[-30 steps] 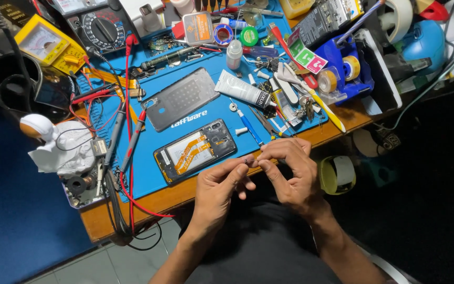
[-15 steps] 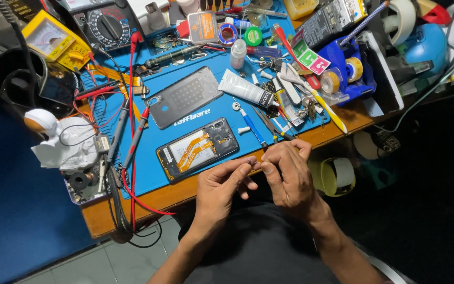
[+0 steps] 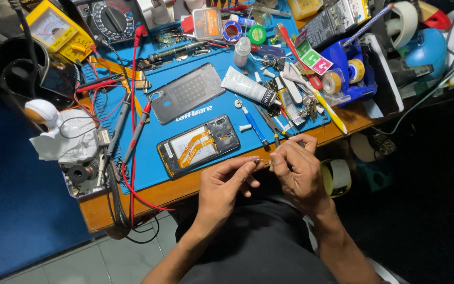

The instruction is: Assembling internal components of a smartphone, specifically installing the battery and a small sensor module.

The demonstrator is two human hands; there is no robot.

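A small thin strip (image 3: pixel 258 159), too small to identify, is pinched between the fingertips of the left hand (image 3: pixel 226 185) and the right hand (image 3: pixel 296 167) at the near edge of the tabletop (image 3: pixel 185 184). An opened phone (image 3: pixel 199 145) is seen just beyond the hands on a blue mat (image 3: pixel 148 163), with its grey back cover (image 3: pixel 186 98) lying farther away.
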